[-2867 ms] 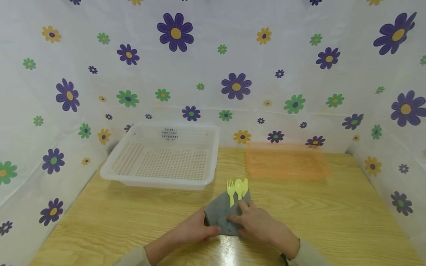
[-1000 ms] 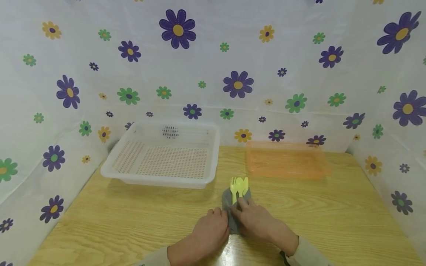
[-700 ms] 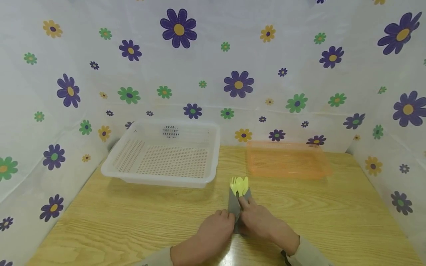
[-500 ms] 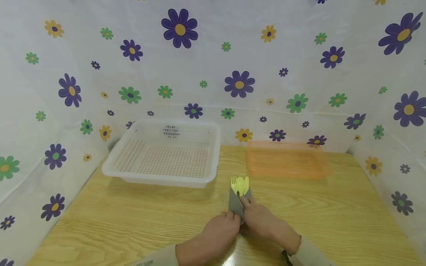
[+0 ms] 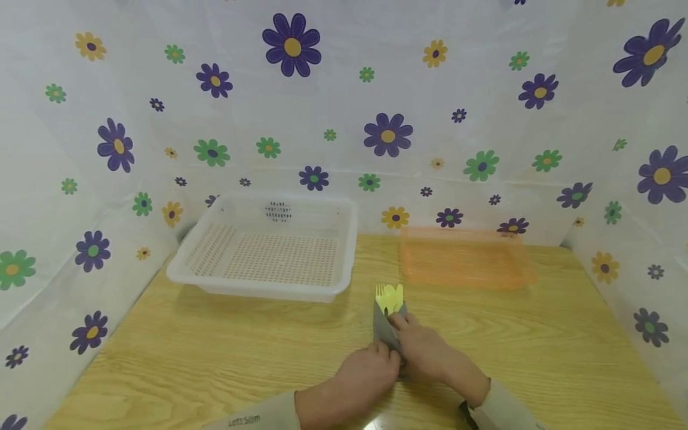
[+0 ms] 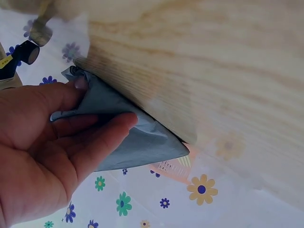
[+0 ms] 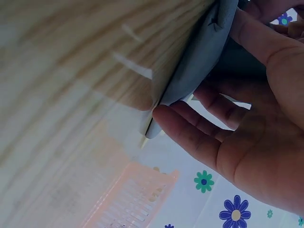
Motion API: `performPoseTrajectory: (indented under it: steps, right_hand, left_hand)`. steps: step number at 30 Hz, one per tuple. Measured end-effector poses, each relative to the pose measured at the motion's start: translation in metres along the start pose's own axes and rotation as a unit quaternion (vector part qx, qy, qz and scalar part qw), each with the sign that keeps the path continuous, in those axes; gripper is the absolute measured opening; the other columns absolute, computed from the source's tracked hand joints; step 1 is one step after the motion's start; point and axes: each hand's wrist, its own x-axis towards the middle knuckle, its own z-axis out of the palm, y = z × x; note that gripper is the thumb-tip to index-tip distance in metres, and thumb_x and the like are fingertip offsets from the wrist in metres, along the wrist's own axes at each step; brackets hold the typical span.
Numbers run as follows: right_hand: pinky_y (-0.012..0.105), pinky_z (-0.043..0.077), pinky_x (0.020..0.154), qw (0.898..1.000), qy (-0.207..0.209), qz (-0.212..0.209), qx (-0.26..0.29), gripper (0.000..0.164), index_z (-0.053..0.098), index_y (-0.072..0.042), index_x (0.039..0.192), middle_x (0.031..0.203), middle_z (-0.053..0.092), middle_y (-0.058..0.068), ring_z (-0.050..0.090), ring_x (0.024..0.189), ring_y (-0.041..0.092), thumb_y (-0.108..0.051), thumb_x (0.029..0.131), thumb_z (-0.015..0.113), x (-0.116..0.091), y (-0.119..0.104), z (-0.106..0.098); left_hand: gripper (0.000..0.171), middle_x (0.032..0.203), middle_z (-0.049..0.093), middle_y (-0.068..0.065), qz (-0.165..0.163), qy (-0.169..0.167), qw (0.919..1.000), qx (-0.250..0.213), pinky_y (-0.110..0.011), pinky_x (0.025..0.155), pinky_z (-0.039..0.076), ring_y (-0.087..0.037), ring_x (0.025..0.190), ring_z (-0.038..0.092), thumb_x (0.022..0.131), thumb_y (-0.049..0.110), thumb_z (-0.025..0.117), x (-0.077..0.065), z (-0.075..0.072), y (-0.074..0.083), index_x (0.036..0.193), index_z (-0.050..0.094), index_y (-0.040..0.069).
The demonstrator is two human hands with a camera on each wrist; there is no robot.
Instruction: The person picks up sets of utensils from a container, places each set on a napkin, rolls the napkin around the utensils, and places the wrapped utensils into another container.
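A grey cloth napkin (image 5: pixel 383 327) lies folded narrow on the table, wrapped around the lower parts of a yellow-green fork (image 5: pixel 380 295), spoon (image 5: pixel 390 295) and knife (image 5: pixel 399 295). Only their upper ends stick out at the far side. My left hand (image 5: pixel 368 371) pinches the napkin's near left part; in the left wrist view thumb and fingers close on the cloth (image 6: pixel 142 142). From the right, my right hand (image 5: pixel 430 353) holds the bundle, its fingertips at the opening below the cutlery. In the right wrist view the fingers (image 7: pixel 190 135) curve along the napkin's side.
A white perforated basket (image 5: pixel 269 289) stands at the back left of the wooden table (image 5: pixel 215 352). An orange plastic basket (image 5: pixel 467 280) sits at the back right. Flower-printed white sheets (image 5: pixel 333 89) enclose the table at the back and sides.
My left hand has moved right, folding the napkin's left side over toward my right hand. The wrap is now narrower, and the cutlery sits closer together. My right hand has stayed nearly in place.
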Motion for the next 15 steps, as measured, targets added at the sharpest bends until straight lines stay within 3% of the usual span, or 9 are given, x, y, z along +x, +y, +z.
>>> performPoseTrajectory:
  steps: [5,9,12,15]
  right_hand:
    - [0.037,0.053,0.075,0.999,0.000,-0.025,0.036,0.059,0.051,0.009,0.124,0.129,0.047,0.013,0.049,0.109,0.031,-0.021,0.079,0.076,-0.002,0.008,-0.003]
    - [0.042,0.047,0.090,0.997,-0.003,-0.050,0.060,0.049,0.055,0.003,0.123,0.127,0.051,0.011,0.050,0.111,0.030,-0.013,0.081,0.073,-0.003,0.015,-0.008]
    - [0.041,0.046,0.091,0.996,-0.003,-0.063,0.064,0.046,0.058,-0.001,0.122,0.124,0.054,0.009,0.053,0.109,0.028,-0.012,0.080,0.074,-0.003,0.017,-0.010]
    - [0.040,0.048,0.088,0.996,-0.003,-0.059,0.066,0.046,0.061,-0.003,0.118,0.122,0.055,0.007,0.054,0.105,0.026,-0.019,0.078,0.077,-0.001,0.016,-0.010]
  left_hand:
    - [0.017,0.062,0.052,0.003,0.006,0.051,0.9986,0.012,-0.019,0.040,0.039,-0.007,0.054,0.045,0.086,0.023,0.061,0.002,0.003,0.000,0.072,0.054,0.016]
    - [0.018,0.061,0.050,0.003,0.006,0.068,0.9975,0.019,-0.018,0.040,0.038,-0.006,0.053,0.044,0.084,0.019,0.060,0.002,0.005,0.001,0.069,0.052,0.018]
    - [0.015,0.064,0.050,0.003,-0.012,0.049,0.9986,0.016,-0.018,0.040,0.036,-0.007,0.055,0.044,0.086,0.020,0.060,0.000,0.005,0.003,0.073,0.053,0.017]
    - [0.014,0.068,0.049,0.002,-0.049,0.005,0.9988,-0.004,-0.020,0.039,0.036,-0.008,0.056,0.045,0.086,0.021,0.062,-0.002,0.002,0.005,0.079,0.053,0.014]
